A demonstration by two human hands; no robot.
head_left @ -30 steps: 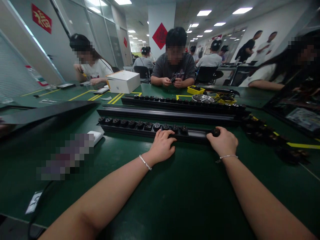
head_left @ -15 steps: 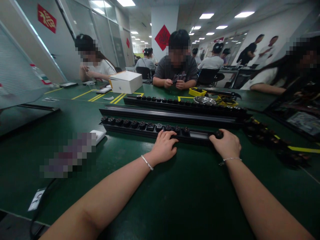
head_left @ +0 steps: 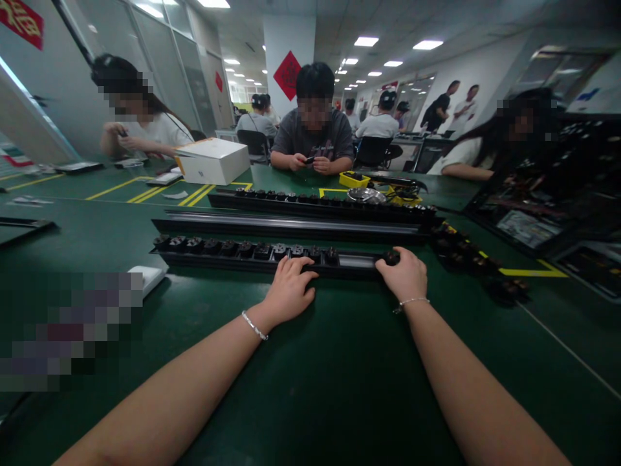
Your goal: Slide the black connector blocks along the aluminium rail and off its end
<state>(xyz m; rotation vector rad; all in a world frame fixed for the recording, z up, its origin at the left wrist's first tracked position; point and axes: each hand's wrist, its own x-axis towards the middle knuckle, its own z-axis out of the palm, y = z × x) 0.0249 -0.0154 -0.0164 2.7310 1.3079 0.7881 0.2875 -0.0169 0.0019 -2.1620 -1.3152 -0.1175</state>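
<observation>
A long black rail (head_left: 228,263) lies across the green table in front of me, with a row of round-faced black socket modules (head_left: 245,250) along its left and middle part. My left hand (head_left: 291,288) rests its spread fingertips on the rail's front edge, beside the modules, with the thumb apart. Near the rail's right end, my right hand (head_left: 405,273) pinches a dark round piece (head_left: 391,258), which looks like another socket module. It sits at the rail; whether it is seated inside cannot be seen. Between it and the row, a bare grey stretch of channel shows.
Behind lie a bare black rail (head_left: 286,224) and another module-filled rail (head_left: 301,199). Loose dark modules (head_left: 456,249) are heaped at right. A white box (head_left: 213,162), metal bowl (head_left: 366,195) and yellow bin (head_left: 353,179) stand farther back. People sit around the table.
The whole view has shifted, so the table things appear farther left. Both hands keep their places at the rail, the right still pinching the dark piece.
</observation>
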